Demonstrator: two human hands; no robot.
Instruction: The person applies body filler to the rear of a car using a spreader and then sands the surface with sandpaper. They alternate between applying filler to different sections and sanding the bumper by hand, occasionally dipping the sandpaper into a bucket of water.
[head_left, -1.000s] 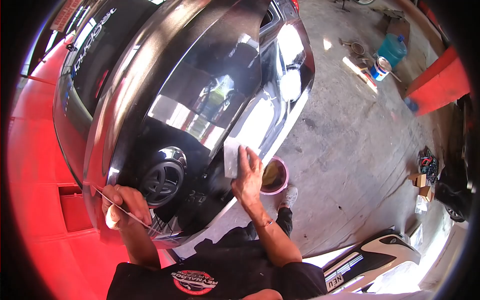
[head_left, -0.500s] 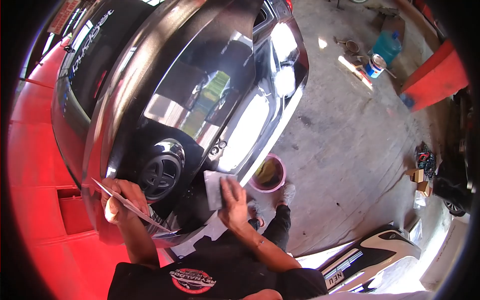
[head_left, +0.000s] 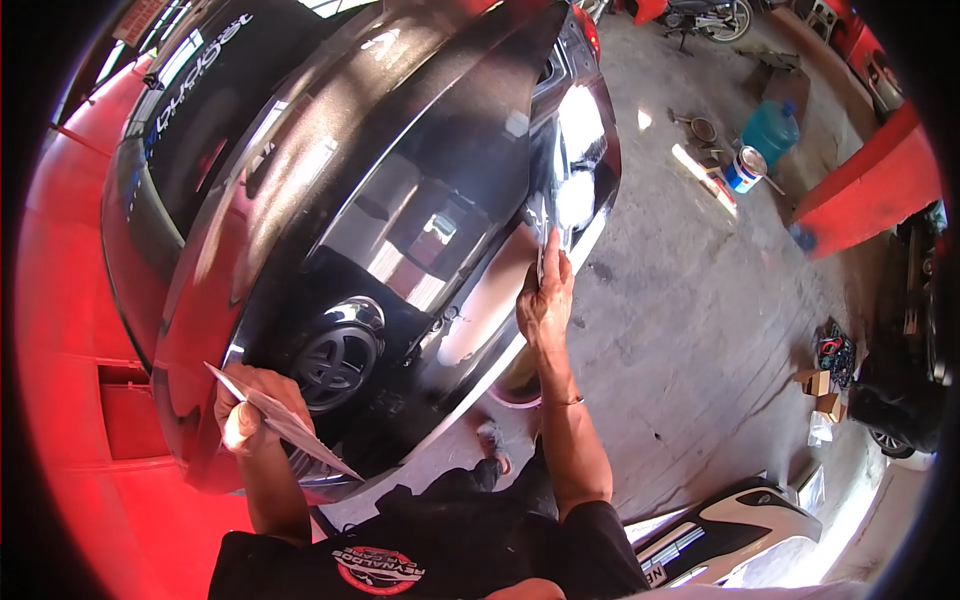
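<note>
The left hand (head_left: 276, 386) pinched a sheet (head_left: 302, 436) at the car's (head_left: 285, 310) near edge, where a careless turn could have scraped the paint. Past a shoe (head_left: 490, 434) that might have knocked the bucket (head_left: 515, 404), contents unclear, the right hand (head_left: 546, 312) lay narrow along the car's right edge, its hold hidden; beyond stood a can (head_left: 742, 173) and jug (head_left: 770, 130), contents unreadable.

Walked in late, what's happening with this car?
One person is working at a dark, glossy car. Their left hand holds a thin, pale sheet near the round emblem. Their right hand is up at the car's brightly reflecting side; whatever is under its fingers is mostly hidden, so I can't tell what it holds.
</note>
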